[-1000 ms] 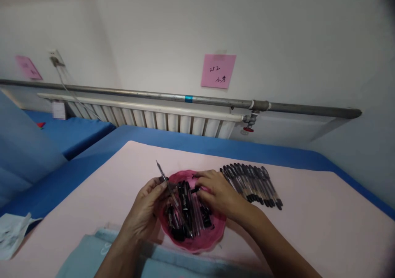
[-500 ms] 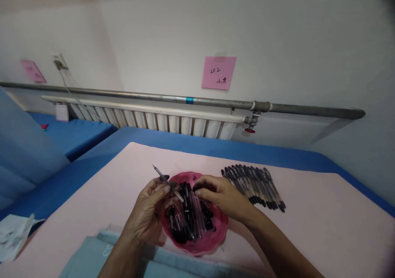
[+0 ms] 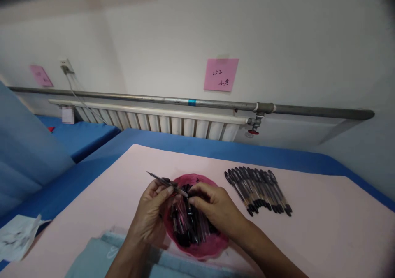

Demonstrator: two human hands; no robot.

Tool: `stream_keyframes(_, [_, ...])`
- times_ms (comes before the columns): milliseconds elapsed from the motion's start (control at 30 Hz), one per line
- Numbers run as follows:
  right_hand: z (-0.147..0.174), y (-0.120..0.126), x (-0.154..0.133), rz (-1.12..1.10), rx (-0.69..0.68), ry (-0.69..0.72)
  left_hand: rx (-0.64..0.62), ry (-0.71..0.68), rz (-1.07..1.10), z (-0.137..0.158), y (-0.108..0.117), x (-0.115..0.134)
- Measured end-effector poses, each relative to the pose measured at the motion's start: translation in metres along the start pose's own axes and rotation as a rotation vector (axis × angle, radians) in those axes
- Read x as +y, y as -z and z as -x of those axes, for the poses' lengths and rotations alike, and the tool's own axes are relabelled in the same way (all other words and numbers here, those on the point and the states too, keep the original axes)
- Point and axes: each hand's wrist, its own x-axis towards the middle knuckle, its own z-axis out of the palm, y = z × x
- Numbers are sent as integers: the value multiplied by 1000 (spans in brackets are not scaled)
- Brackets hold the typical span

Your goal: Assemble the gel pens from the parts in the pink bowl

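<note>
Over the pink basket (image 3: 205, 255), my left hand (image 3: 146, 214) pinches a slim clear-barrelled pen (image 3: 158, 178) between thumb and fingers. Its uncapped tip points up and to the left, and its other end reaches toward my right hand (image 3: 220, 207). The thumb and fingers of that hand are closed together at the pen's back end, around a small dark piece that I cannot make out clearly. Inside the basket lie several clear tubes and black pen parts (image 3: 190, 220), partly covered by my hands. To the right, several black-capped pens (image 3: 257, 189) lie side by side in a slanting row.
Pink sheeting (image 3: 317, 220) covers the blue table (image 3: 173, 143). Folded teal cloth (image 3: 92, 255) lies at the front, with white paper (image 3: 18, 232) at the left edge. Behind stand a radiator (image 3: 177, 126) and a metal pipe (image 3: 148, 99) along the wall.
My right hand has moved left to the back end of the pen. The pen now lies at a flatter angle. The whole view has shifted slightly.
</note>
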Motion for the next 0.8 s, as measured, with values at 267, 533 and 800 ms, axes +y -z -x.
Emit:
stream_keyframes(267, [3, -2, 0, 150, 54, 148, -12, -13, -4, -1, -2, 0])
stream_keyframes(533, [3, -4, 6, 222, 69, 272, 1, -18, 5, -1, -2, -2])
stream_keyframes(800, [0, -4, 10, 436, 58, 295, 19, -25, 11, -1, -2, 0])
